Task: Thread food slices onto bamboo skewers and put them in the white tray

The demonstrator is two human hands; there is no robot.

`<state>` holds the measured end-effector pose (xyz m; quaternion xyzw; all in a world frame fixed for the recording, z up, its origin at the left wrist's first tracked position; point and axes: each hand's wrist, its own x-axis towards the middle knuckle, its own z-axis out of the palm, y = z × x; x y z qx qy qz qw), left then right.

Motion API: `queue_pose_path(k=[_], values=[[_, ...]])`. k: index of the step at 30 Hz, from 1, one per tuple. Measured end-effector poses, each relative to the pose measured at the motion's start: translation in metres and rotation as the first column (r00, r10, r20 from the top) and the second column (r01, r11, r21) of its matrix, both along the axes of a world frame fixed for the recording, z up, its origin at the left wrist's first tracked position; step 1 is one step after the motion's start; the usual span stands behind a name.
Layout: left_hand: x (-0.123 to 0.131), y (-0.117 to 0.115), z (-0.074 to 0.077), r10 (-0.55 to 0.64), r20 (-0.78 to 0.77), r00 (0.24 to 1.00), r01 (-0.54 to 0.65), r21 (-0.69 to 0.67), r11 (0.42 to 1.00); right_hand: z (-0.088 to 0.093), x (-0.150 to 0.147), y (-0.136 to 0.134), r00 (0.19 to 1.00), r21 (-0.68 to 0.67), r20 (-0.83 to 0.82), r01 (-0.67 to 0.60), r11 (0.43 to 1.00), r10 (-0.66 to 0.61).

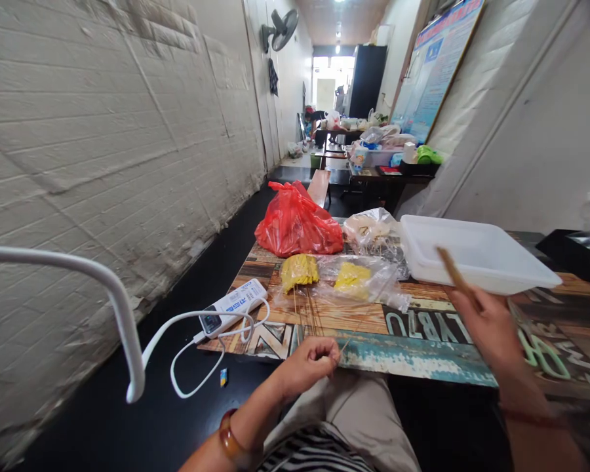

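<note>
My left hand point(311, 361) is closed in a pinch at the table's near edge, on the end of a thin bamboo skewer point(361, 322) that slants up toward the yellow food. My right hand point(486, 323) is closed around a blurred tan stick point(453, 271) that points up over the white tray point(476, 254). Two clumps of yellow food point(299, 271) lie on clear plastic point(373, 282), and more loose skewers point(309, 313) lie beside them.
A red plastic bag point(297, 223) and a clear bag point(371, 227) sit at the table's far end. A white power bank point(233, 305) with its cable lies at the left corner. A white brick wall runs along the left. More tables and a person are far down the room.
</note>
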<state>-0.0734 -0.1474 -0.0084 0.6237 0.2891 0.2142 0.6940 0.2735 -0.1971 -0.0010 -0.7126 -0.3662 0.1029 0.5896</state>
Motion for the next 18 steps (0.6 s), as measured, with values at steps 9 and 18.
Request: queue_pose_path(k=[9, 18], values=[[0.008, -0.007, 0.005, 0.057, 0.166, 0.984, -0.031, -0.152, 0.988, -0.071, 0.032, 0.010, 0.807, -0.274, 0.519, -0.156, 0.949, 0.283], [0.019, -0.007, 0.018, 0.059, 0.031, 0.998, -0.060, 0.034, 0.998, -0.026, -0.047, -0.013, 0.896, -0.118, 0.343, -0.255, 0.960, 0.281]])
